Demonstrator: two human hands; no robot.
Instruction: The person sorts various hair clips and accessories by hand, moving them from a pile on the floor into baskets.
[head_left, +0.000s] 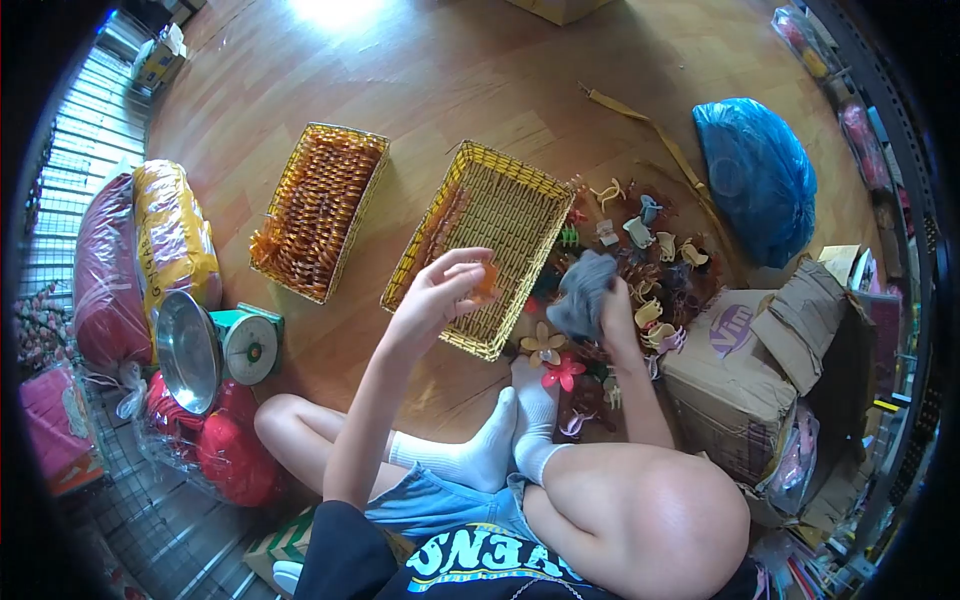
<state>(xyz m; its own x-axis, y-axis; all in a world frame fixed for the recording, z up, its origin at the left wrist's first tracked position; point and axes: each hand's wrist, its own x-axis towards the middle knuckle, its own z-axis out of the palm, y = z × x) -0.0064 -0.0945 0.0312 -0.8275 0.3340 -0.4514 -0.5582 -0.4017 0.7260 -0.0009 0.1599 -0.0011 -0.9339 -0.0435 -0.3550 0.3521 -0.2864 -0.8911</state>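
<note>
My left hand (pixel 440 290) is closed on an amber hair clip (pixel 486 283), above the near part of a yellow woven basket (pixel 515 205). Along that basket's left side runs a row of similar brown clips (pixel 440 225). A bunched grey cloth (pixel 583 296) is gripped in my right hand (pixel 617 315), just right of the basket. Beneath and around this hand spreads a loose pile of hair claw clips (pixel 650 310), brown, cream and other colours. Flower-shaped clips, one tan (pixel 541 346) and one red (pixel 564 373), lie near my feet.
A second basket (pixel 375 165) is filled with rows of amber clips. To the left are a scale (pixel 250 347) with a metal pan and plastic-wrapped bags (pixel 175 230). A blue plastic bag (pixel 760 180), a yellow strap (pixel 650 125) and an opened cardboard box (pixel 715 390) lie right.
</note>
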